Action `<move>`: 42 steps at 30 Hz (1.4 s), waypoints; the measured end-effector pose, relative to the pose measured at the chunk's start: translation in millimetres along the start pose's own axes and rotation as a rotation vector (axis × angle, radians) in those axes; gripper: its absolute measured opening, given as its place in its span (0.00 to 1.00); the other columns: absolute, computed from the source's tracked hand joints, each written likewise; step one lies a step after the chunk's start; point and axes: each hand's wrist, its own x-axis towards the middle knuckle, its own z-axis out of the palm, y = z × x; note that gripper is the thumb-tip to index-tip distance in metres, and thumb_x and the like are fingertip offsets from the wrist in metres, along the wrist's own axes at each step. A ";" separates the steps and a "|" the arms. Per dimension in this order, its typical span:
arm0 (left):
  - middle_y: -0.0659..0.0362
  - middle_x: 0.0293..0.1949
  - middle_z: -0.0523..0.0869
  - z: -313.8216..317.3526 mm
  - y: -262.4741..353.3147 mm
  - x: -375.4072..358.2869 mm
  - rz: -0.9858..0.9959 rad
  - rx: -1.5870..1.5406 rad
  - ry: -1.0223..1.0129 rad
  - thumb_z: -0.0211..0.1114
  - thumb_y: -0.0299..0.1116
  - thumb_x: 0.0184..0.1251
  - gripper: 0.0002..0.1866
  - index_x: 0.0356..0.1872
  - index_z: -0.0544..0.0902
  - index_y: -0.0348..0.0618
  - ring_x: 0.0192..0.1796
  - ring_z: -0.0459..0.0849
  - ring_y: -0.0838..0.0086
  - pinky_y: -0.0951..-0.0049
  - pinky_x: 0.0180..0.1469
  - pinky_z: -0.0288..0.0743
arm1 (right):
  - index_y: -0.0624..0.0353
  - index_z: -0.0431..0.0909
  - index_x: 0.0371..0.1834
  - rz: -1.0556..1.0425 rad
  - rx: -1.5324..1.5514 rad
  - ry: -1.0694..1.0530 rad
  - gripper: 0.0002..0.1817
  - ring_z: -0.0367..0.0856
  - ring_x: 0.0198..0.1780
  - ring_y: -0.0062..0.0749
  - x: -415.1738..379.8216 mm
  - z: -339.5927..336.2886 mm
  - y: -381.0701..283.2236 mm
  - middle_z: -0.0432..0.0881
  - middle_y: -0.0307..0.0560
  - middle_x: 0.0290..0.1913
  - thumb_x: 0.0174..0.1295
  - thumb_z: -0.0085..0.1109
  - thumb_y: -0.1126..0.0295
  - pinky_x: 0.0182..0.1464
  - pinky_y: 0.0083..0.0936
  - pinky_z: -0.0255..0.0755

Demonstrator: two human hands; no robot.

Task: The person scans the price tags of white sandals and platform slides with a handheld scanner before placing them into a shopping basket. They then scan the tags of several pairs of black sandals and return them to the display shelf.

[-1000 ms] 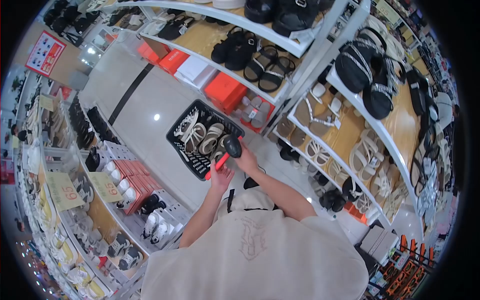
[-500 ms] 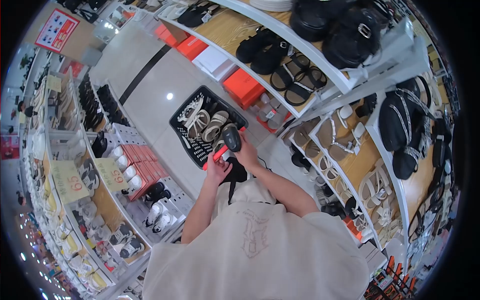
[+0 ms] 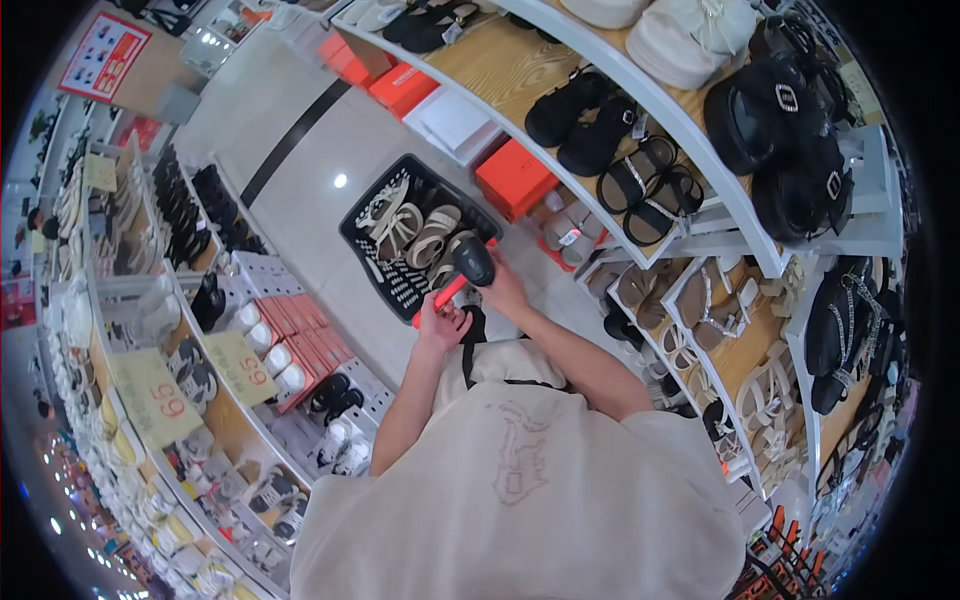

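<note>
A black shopping basket (image 3: pixel 352 246) stands on the floor in front of me, with beige strappy sandals (image 3: pixel 402 232) lying in it. My left hand (image 3: pixel 443 323) is closed around the near end of the basket's red handle (image 3: pixel 453 290). Close to the handle's far end, my right hand (image 3: pixel 506 292) grips a dark, rounded item like a shoe (image 3: pixel 473 260). That item covers part of the handle and hangs at the basket's near right edge. Its far side and some of my right fingers are hidden.
To the right, tiered shelves (image 3: pixel 500 65) carry black sandals (image 3: pixel 590 118); orange shoe boxes (image 3: pixel 515 178) sit beneath. On the left, a rack holds shoes, stacked boxes (image 3: pixel 290 335) and price signs (image 3: pixel 243 367). The tiled aisle (image 3: pixel 290 195) runs ahead.
The view has shifted, so the right shelves sit lower and further right. Both hands keep nearly the same place at the basket, still holding the handle and the dark item.
</note>
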 end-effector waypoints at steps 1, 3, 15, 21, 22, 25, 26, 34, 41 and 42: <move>0.67 0.21 0.71 3.1 9.2 1.0 -0.009 0.013 -0.015 0.63 0.56 0.67 0.23 0.21 0.72 0.51 0.29 0.76 0.74 0.62 0.57 0.78 | 0.55 0.74 0.64 -0.028 0.046 -0.012 0.31 0.82 0.56 0.54 10.8 1.2 -2.1 0.73 0.48 0.68 0.59 0.70 0.57 0.55 0.43 0.77; 0.67 0.22 0.73 7.5 25.5 -3.8 -0.064 -0.017 -0.002 0.64 0.62 0.68 0.27 0.21 0.73 0.51 0.30 0.77 0.75 0.63 0.58 0.78 | 0.56 0.74 0.64 0.005 0.099 0.016 0.32 0.83 0.56 0.51 21.6 -2.3 -15.0 0.76 0.51 0.65 0.58 0.71 0.54 0.56 0.40 0.77; 0.62 0.31 0.80 92.0 124.5 -65.0 0.297 0.772 -0.353 0.55 0.41 0.79 0.14 0.40 0.78 0.41 0.35 0.81 0.76 0.70 0.47 0.80 | 0.62 0.85 0.48 0.433 0.276 0.017 0.27 0.86 0.50 0.36 -10.2 -82.5 -117.0 0.89 0.50 0.45 0.58 0.73 0.49 0.55 0.31 0.76; 0.59 0.39 0.84 227.0 129.1 -128.7 0.841 1.075 -0.832 0.58 0.28 0.78 0.07 0.50 0.74 0.37 0.44 0.84 0.75 0.72 0.52 0.78 | 0.62 0.84 0.50 0.375 0.469 0.314 0.24 0.85 0.51 0.30 -26.2 -92.7 -117.0 0.89 0.47 0.48 0.58 0.76 0.56 0.57 0.27 0.75; 0.56 0.46 0.83 255.2 128.9 -147.0 1.026 1.123 -0.914 0.60 0.25 0.76 0.11 0.53 0.72 0.37 0.50 0.83 0.73 0.70 0.57 0.76 | 0.62 0.84 0.50 0.325 0.538 0.375 0.21 0.85 0.51 0.26 -26.7 -91.9 -116.6 0.89 0.45 0.48 0.59 0.77 0.62 0.56 0.26 0.75; 0.49 0.62 0.77 338.8 127.8 -184.3 1.566 1.187 -1.060 0.65 0.24 0.70 0.24 0.64 0.68 0.35 0.65 0.77 0.64 0.62 0.69 0.68 | 0.62 0.83 0.50 0.326 0.424 0.395 0.18 0.85 0.49 0.25 -23.1 -104.0 -128.0 0.89 0.44 0.47 0.60 0.75 0.66 0.54 0.25 0.76; 0.46 0.64 0.74 366.1 128.4 -195.0 1.683 1.240 -1.056 0.68 0.27 0.68 0.30 0.67 0.65 0.33 0.68 0.74 0.61 0.61 0.71 0.65 | 0.62 0.83 0.50 0.323 0.425 0.401 0.18 0.85 0.49 0.25 -21.8 -114.6 -145.6 0.89 0.44 0.47 0.60 0.75 0.66 0.54 0.25 0.76; 0.32 0.70 0.68 474.5 111.9 -174.8 1.727 1.388 -0.993 0.79 0.42 0.55 0.56 0.75 0.51 0.24 0.71 0.71 0.45 0.58 0.71 0.66 | 0.65 0.81 0.43 0.104 0.352 0.374 0.14 0.84 0.38 0.33 -15.1 -130.1 -126.3 0.86 0.49 0.36 0.52 0.69 0.77 0.45 0.28 0.76; 0.38 0.62 0.79 471.5 105.4 -173.7 1.663 1.266 -0.887 0.78 0.40 0.58 0.49 0.72 0.59 0.24 0.62 0.81 0.55 0.63 0.64 0.74 | 0.65 0.80 0.42 0.034 0.376 0.400 0.14 0.82 0.35 0.40 -8.4 -137.9 -110.5 0.85 0.52 0.35 0.50 0.66 0.78 0.43 0.31 0.76; 0.38 0.62 0.79 465.2 108.4 -178.3 1.667 1.275 -0.875 0.78 0.40 0.58 0.49 0.72 0.59 0.24 0.62 0.81 0.55 0.63 0.64 0.74 | 0.65 0.80 0.42 0.023 0.386 0.395 0.14 0.82 0.35 0.40 -5.7 -148.1 -119.5 0.85 0.52 0.36 0.50 0.66 0.78 0.43 0.30 0.76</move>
